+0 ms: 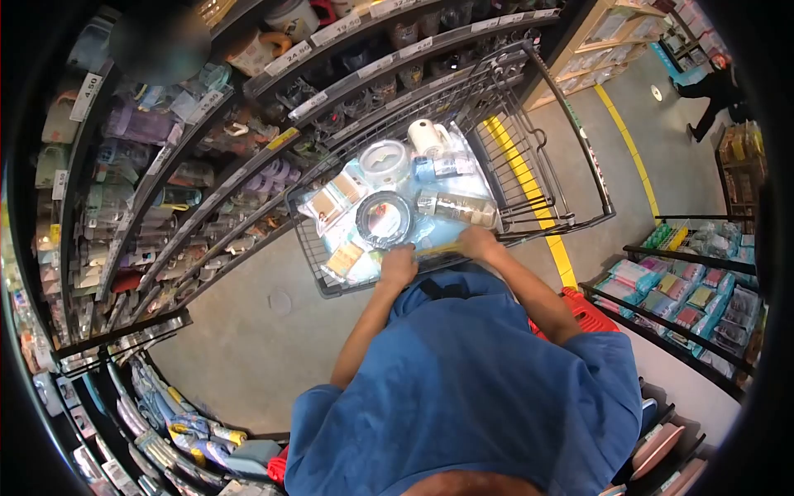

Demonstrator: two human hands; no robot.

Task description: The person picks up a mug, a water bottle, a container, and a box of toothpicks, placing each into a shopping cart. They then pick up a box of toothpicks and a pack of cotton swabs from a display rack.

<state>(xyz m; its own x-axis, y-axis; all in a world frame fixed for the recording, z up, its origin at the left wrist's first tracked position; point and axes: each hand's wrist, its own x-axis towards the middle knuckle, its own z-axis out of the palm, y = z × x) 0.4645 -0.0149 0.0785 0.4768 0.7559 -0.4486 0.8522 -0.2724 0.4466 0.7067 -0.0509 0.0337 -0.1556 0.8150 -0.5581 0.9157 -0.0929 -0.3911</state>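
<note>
My left hand (399, 266) and my right hand (478, 243) are both closed at the near side of a black wire shopping cart (331, 291). Between them stretches a thin yellowish strip (438, 249), gripped at its two ends; its kind is not clear. Just beyond my left hand lies a round black dish (385, 220) with a label in its middle. A clear container (456, 208) with a dark end lies beyond my right hand. Farther in are a clear round container (384, 160), a white mug (427, 138), a blue-and-clear bottle (442, 167) and a packet with brown contents (337, 198).
Shelves (190, 124) packed with cups and bottles curve along the left. A yellow floor line (521, 174) runs under the cart. Racks with packets (678, 289) stand at right, with something red (579, 314) near my right arm. A person in dark clothes (718, 91) is at upper right.
</note>
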